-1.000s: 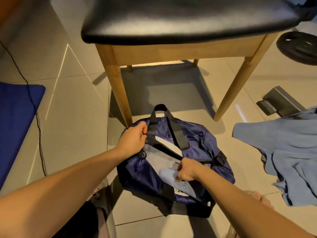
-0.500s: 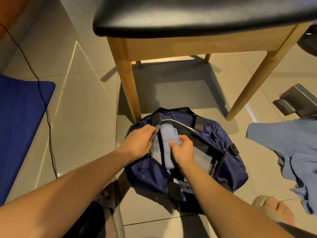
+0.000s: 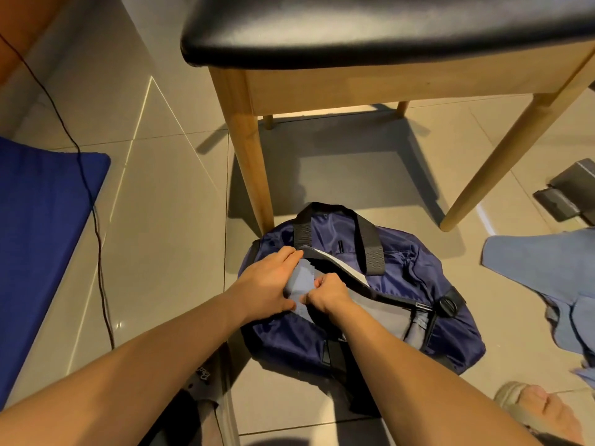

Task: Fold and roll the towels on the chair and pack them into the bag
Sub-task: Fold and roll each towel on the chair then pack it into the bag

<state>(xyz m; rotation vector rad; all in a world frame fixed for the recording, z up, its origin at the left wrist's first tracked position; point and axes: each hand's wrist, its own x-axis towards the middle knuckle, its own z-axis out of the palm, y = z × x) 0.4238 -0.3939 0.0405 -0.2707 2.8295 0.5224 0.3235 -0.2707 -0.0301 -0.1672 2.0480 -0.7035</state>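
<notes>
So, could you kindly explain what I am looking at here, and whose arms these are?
This is one picture from a camera worn on a person's head, looking down, so the bare arms are the wearer's own. A navy bag lies open on the tiled floor before a wooden chair. The right hand pinches a rolled light blue towel in the bag's opening; the left hand touches it alongside. More light blue cloth lies on the floor to the right.
</notes>
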